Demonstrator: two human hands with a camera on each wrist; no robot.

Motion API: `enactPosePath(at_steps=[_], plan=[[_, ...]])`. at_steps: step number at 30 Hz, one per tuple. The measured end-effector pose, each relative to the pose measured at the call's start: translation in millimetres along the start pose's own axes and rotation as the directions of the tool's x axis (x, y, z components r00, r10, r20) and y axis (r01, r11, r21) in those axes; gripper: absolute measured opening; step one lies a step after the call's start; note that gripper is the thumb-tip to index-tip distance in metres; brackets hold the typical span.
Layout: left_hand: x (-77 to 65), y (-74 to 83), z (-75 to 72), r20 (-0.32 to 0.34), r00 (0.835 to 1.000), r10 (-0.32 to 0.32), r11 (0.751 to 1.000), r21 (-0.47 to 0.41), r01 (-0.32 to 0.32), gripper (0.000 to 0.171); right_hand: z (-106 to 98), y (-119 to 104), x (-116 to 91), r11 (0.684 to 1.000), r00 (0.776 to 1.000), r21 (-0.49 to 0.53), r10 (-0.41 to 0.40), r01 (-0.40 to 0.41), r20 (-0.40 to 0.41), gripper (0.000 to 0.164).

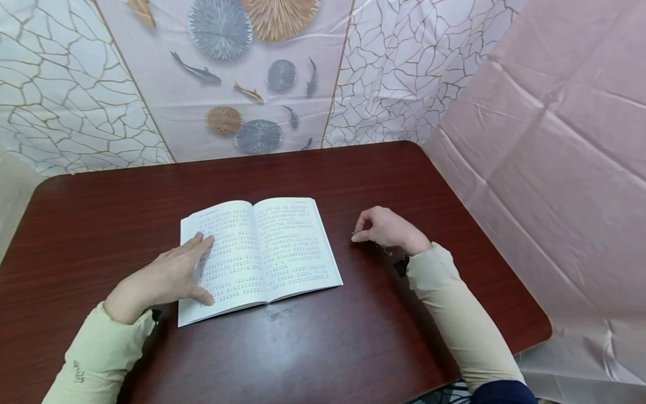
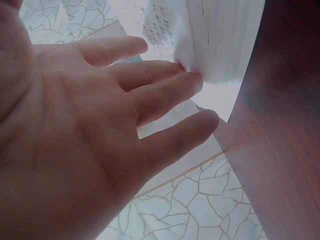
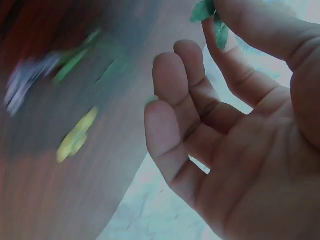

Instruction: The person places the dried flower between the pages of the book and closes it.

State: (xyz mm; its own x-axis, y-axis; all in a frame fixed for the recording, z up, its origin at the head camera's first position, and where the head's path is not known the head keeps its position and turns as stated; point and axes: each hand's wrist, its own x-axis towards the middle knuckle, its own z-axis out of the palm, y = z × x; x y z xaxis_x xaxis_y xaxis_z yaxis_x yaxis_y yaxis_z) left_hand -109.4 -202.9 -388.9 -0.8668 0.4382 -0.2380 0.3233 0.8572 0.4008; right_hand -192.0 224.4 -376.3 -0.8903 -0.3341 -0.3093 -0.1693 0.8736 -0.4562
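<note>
An open book with printed text lies on the table, its two pages spread. My left hand touches the left page with its fingers fairly straight and spread; the left wrist view shows the fingertips at the edge of the pages. To the right of the book, my right hand pinches a small green leaf between thumb and index finger, the other fingers loosely bent. Below this hand in the right wrist view are a yellow petal-like piece and a blurred purple-and-green sprig.
The dark red-brown table has rounded corners. A patterned cloth hangs behind it, and a pink cloth hangs along the right side. Some dark cables show beneath the front edge.
</note>
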Motion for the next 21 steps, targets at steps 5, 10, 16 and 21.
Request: enactPosePath(at_steps=[5,10,16,21], plan=[[0.1,-0.1,1.1,0.003,1.000,-0.009,1.000,-0.010,0.009,0.122,9.7,-33.3,7.2,0.995,0.998,-0.083,-0.064,0.063,-0.012,0.015],[0.3,-1.2,1.5,0.002,1.000,-0.016,1.000,-0.005,0.016,0.123,15.7,-57.6,14.3,0.985,0.993,-0.123,-0.120,0.118,-0.009,0.016],[1.8,-2.2,1.3,-0.008,1.000,-0.011,1.000,-0.008,0.011,0.123,21.1,-75.4,23.3,0.981,0.988,-0.113,-0.156,0.156,0.014,0.015],[1.8,-2.7,0.9,-0.010,1.000,-0.011,1.000,-0.011,0.011,0.122,24.5,-83.7,27.6,0.979,0.986,-0.113,-0.166,0.168,0.028,0.014]])
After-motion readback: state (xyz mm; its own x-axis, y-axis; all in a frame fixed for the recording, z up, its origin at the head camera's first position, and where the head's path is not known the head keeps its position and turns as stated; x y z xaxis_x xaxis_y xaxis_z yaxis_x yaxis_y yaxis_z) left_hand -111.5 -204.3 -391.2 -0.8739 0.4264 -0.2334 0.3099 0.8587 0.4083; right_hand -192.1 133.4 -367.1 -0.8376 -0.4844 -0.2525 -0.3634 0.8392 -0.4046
